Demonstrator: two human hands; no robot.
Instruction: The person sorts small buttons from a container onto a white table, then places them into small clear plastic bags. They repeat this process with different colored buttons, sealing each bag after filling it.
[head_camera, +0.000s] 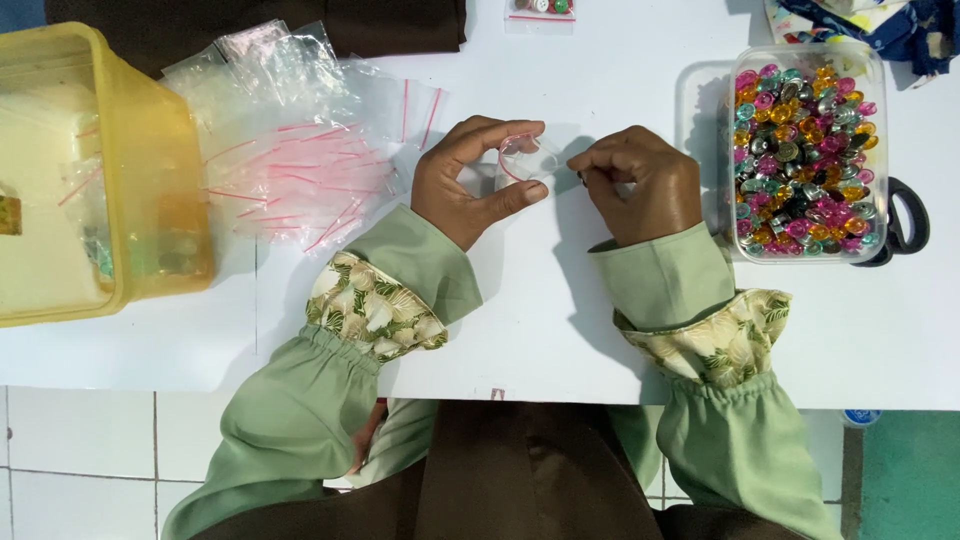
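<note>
Sleeved in green, left hand (470, 180) pinches open a small clear bag (525, 160), mouth toward right hand (635, 185), fingers closed, contents unseen; bead tub (805, 150) sits just right of the bag for easy reach

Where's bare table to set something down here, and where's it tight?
Bare white table shows between the pile of clear zip bags and the clear tub of coloured beads, above both hands. Another patch lies along the near edge between the sleeves. Crowded: yellow bin and bags on the left, and scissors beside the tub on the right.
</note>
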